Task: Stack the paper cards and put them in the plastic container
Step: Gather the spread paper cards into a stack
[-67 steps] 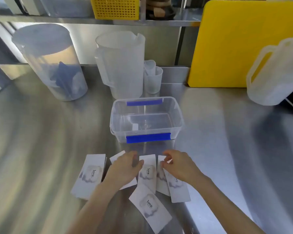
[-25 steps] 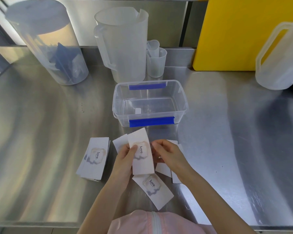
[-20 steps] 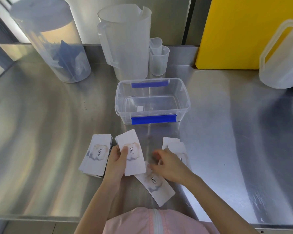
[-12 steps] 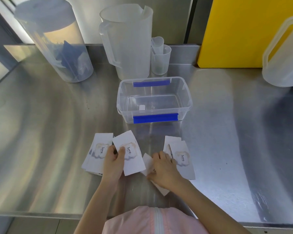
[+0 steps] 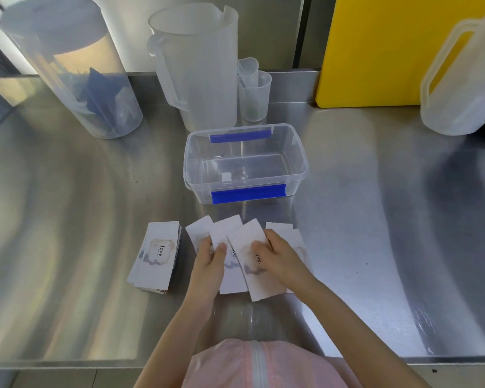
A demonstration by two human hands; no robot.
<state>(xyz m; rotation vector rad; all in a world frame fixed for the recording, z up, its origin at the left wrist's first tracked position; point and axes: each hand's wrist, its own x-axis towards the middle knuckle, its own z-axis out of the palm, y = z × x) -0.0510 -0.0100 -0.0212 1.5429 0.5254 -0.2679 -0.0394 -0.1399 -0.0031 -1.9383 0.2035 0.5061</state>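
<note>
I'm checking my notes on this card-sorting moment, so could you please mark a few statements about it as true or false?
1. The clear container already holds a stack of cards. False: no cards are in it; only a small white bit shows at the bottom.
2. A stack of cards lies on the counter to the left of both hands. True.
3. The left hand and the right hand are both on a fanned group of cards. True.
4. The container has a lid clipped on. False: it is open on top.
5. A yellow board leans behind the counter on the right. True.
</note>
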